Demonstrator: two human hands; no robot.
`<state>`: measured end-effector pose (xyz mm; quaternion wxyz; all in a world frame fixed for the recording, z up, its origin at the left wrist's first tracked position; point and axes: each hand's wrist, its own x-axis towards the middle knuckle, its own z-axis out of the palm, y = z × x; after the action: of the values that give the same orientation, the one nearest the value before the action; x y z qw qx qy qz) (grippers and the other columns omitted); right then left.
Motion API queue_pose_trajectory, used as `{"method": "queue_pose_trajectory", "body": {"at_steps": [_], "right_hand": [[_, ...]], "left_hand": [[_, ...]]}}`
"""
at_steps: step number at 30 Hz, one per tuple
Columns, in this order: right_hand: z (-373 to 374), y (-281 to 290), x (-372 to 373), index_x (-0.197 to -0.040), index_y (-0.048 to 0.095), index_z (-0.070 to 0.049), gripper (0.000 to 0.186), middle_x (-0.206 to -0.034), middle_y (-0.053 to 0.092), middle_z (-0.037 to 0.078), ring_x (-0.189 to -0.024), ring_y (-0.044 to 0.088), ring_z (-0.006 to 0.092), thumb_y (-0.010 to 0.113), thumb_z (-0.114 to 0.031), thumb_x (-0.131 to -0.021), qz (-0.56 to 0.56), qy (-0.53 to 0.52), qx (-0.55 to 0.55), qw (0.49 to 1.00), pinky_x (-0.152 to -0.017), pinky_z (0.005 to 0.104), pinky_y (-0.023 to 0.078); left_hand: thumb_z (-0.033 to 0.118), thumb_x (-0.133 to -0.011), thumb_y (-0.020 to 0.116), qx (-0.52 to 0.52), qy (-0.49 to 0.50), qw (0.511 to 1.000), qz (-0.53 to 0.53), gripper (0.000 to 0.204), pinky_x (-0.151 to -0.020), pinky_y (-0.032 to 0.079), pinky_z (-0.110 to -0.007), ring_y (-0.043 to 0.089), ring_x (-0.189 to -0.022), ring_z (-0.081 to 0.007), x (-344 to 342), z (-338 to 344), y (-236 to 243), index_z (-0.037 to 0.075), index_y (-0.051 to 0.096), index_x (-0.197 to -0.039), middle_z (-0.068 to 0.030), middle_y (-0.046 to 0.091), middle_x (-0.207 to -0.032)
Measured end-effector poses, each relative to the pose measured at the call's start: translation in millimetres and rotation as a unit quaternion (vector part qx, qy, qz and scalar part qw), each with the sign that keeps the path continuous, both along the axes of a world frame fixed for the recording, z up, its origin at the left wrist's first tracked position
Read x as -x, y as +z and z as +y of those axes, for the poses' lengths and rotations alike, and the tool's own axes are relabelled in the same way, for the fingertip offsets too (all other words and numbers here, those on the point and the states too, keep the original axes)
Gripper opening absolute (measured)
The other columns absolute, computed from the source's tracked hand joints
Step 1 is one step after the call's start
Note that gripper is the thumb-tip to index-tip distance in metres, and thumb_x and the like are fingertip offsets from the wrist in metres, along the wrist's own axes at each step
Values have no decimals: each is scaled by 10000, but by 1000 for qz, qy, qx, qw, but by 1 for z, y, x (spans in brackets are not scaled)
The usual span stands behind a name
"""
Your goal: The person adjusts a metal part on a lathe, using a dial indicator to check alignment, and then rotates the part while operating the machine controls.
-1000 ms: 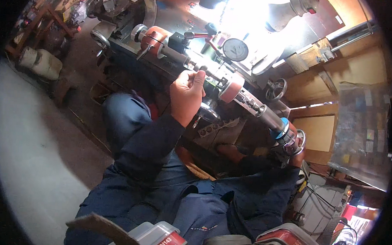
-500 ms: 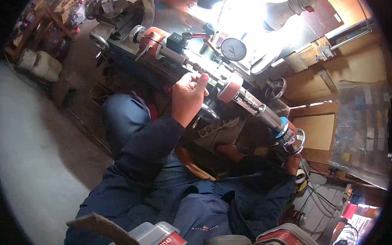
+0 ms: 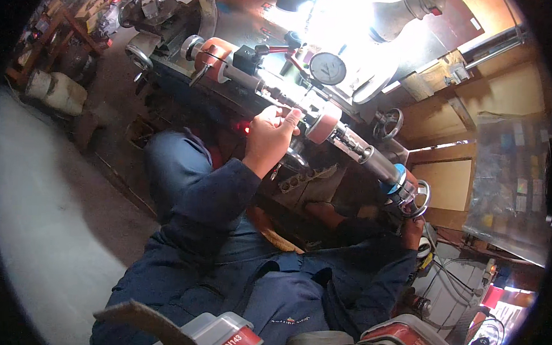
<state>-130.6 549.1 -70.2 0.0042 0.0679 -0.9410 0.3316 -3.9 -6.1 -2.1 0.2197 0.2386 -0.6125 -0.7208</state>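
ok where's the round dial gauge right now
In the head view, the dial gauge sits upper centre, slightly right, above the pinkish collar and beyond the left hand.

Workshop: dial gauge (image 3: 327, 68), handwheel (image 3: 428, 195)

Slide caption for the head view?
Left hand at a metal shaft, right hand at a handwheel, dial gauge beyond the shaft.

Fierce white glare washed out the surface beyond the left hand's (image 3: 270, 136) grip, its source out of sight. Nearer than the grip, the navy sleeve (image 3: 211, 200) sank into shadow; far left of it, the floor (image 3: 42, 243) was paler. Fisheye distortion curved the black-rimmed edges.
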Motion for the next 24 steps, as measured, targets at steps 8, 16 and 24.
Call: {"method": "queue_pose_trajectory", "body": {"at_steps": [8,16,24], "right_hand": [[-40,46,-23,-1168,662,-10,375,-1036,684,39,-928,589,131,661,-325,-964,-39,28,24,999,-818,324,470],[-47,81,-42,-1130,648,16,309,-953,678,53,-883,589,144,615,-259,-993,-62,-2,127,990,-804,314,469],[-50,92,-22,-1162,639,25,277,-1007,674,31,-866,587,99,541,-201,-1038,-31,-27,193,980,-793,251,473]], "left_hand": [[281,-977,653,-16,6,1000,-3,320,-569,426,-224,603,-668,-76,1,3,8,-36,649,-1018,-32,660,-759],[252,-1001,612,-24,-48,998,-22,265,-539,344,-228,489,-575,-42,-5,-3,10,-4,651,-943,-3,631,-666],[233,-996,614,-47,-48,998,9,252,-534,369,-231,497,-561,-43,0,1,-5,-5,658,-925,-10,635,-648]]}}
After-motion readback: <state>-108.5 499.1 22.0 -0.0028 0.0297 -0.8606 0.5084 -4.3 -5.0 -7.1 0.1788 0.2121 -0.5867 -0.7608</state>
